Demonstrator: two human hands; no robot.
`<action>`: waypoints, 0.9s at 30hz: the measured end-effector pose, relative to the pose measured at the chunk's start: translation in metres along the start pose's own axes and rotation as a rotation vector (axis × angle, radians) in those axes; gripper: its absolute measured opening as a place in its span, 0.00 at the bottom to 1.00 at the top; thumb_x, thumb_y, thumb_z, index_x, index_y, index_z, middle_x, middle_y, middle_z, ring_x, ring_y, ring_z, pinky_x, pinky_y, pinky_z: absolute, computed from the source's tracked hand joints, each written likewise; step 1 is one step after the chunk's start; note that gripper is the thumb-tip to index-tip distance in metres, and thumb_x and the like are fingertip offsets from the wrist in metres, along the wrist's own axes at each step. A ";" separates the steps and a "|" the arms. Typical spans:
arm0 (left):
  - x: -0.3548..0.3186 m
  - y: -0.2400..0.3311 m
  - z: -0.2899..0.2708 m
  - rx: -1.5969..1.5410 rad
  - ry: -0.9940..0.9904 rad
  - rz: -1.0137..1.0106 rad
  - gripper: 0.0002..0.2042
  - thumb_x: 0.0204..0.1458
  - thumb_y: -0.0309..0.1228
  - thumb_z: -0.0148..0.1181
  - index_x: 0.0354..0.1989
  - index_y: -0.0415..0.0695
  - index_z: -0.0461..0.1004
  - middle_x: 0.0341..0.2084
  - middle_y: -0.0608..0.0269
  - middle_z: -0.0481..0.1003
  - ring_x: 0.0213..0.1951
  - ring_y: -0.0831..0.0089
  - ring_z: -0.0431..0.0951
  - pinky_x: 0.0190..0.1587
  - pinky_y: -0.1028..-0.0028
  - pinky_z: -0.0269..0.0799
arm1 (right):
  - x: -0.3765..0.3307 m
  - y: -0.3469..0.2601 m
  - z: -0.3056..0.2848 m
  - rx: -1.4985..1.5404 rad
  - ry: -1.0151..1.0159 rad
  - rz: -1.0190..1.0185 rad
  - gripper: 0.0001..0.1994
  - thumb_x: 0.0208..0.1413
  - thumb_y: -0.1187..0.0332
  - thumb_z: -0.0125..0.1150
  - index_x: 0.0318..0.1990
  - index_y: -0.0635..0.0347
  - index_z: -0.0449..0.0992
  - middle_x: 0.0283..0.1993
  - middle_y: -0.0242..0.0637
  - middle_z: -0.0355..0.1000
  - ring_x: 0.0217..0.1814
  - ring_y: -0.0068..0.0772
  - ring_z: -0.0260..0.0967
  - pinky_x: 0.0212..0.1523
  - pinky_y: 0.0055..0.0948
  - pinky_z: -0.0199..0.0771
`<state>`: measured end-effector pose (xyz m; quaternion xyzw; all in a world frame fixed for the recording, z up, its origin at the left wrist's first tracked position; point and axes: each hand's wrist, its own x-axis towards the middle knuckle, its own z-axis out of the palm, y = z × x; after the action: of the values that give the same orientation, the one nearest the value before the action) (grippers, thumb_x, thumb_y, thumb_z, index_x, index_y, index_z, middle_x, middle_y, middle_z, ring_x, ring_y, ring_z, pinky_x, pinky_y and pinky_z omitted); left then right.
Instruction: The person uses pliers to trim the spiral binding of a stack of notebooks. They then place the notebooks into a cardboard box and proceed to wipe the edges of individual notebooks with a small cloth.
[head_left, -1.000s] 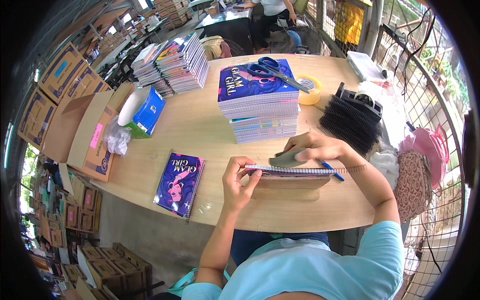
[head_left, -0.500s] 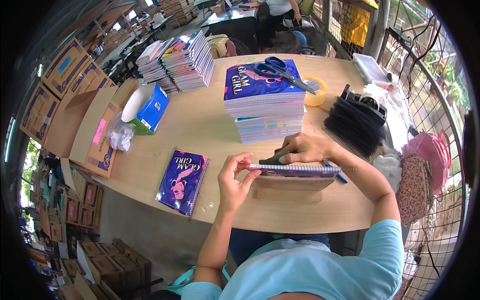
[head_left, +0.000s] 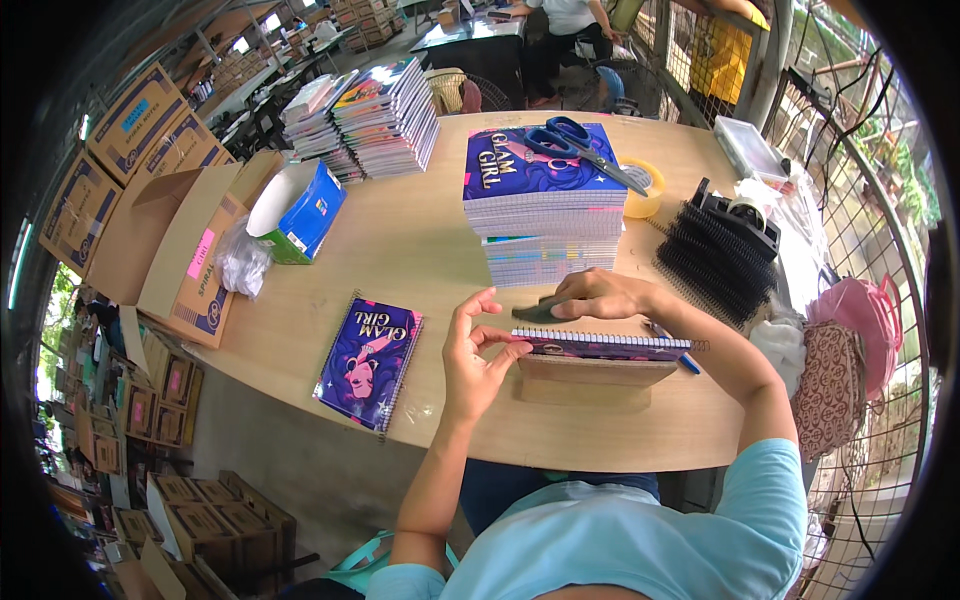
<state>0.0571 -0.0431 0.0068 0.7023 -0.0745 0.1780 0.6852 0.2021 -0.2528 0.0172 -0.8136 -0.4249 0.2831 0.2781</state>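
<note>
A purple spiral notebook (head_left: 610,347) stands on edge on a wooden block (head_left: 590,372) in front of me, its coiled spine up. My left hand (head_left: 475,350) pinches its left end between thumb and a bent finger, with the index finger lifted. Behind the spine, my right hand (head_left: 600,297) is closed on a dark green-grey flat piece (head_left: 540,312), whose kind I cannot make out. The coil sticks out past the notebook's right end, near a blue pen (head_left: 688,363). Another purple notebook (head_left: 368,362) lies flat to the left, coil wire projecting at both ends.
Beyond my hands stands a notebook stack (head_left: 545,215) with blue scissors (head_left: 575,145) on top. Right of it are a tape roll (head_left: 645,190), a tape dispenser (head_left: 745,215) and black spiral coils (head_left: 705,262). Cartons (head_left: 190,270), a blue-green box (head_left: 300,215) and more notebooks (head_left: 385,120) stand left.
My left index finger has lifted away from the notebook's corner. The right hand still grips the dark piece behind the spine. The whole view has shifted slightly.
</note>
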 end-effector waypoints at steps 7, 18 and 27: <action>-0.002 -0.031 0.002 -0.166 -0.081 0.005 0.17 0.47 0.21 0.69 0.45 0.38 0.72 0.46 0.59 0.69 0.37 0.77 0.75 0.44 0.77 0.74 | -0.128 0.072 0.065 -0.414 0.656 0.353 0.21 0.53 0.65 0.63 0.52 0.63 0.70 0.48 0.51 0.65 0.56 0.53 0.61 0.58 0.48 0.62; -0.003 -0.009 0.015 -0.387 0.003 -0.161 0.22 0.47 0.15 0.65 0.52 0.38 0.69 0.35 0.60 0.77 0.38 0.79 0.77 0.45 0.78 0.74 | -0.112 -0.051 -0.023 -0.594 0.884 -0.423 0.25 0.41 0.75 0.70 0.51 0.62 0.74 0.46 0.41 0.70 0.46 0.43 0.71 0.47 0.39 0.74; 0.000 -0.011 0.011 -0.409 -0.005 -0.223 0.31 0.47 0.16 0.67 0.60 0.39 0.61 0.35 0.57 0.78 0.38 0.77 0.77 0.45 0.77 0.76 | -0.033 -0.133 -0.040 -1.179 0.385 -0.920 0.06 0.40 0.67 0.60 0.27 0.57 0.77 0.36 0.29 0.72 0.48 0.31 0.70 0.62 0.40 0.61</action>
<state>0.0628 -0.0534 -0.0031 0.5533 -0.0324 0.0805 0.8284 0.1434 -0.2249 0.1438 -0.6036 -0.7451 -0.2805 -0.0423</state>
